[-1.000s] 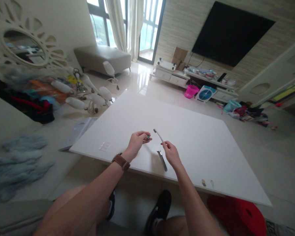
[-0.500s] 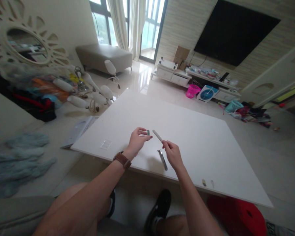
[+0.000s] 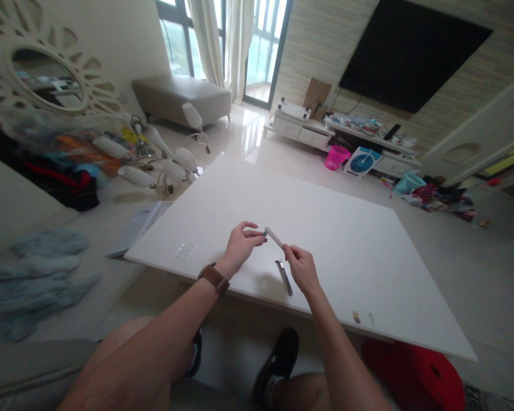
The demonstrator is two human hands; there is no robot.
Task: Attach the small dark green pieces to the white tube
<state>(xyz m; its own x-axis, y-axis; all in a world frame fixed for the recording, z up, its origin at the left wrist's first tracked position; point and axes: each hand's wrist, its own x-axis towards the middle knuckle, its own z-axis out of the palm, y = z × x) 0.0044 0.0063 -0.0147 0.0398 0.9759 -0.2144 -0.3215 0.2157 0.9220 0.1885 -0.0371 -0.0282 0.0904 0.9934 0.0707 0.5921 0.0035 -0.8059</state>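
My left hand is over the white table, thumb and fingertips pinching a small dark green piece, mostly covered by the fingers and too small to name. My right hand grips the lower end of a slim pale grey stick, which looks like a handle. The stick's far tip meets the small piece; whether they are joined I cannot tell. Below the hands, a shiny silver tool, long and narrow with a wider head, lies on the table. A clear plastic tray is left of my left hand.
Near the front right edge of the white table lie a small brownish piece and a clear bit. A red stool stands under that edge. Lamp parts lie on the floor at left.
The small green piece has been turned and brought against the tip of the pale stick, closing the gap between them. My right hand has barely moved.
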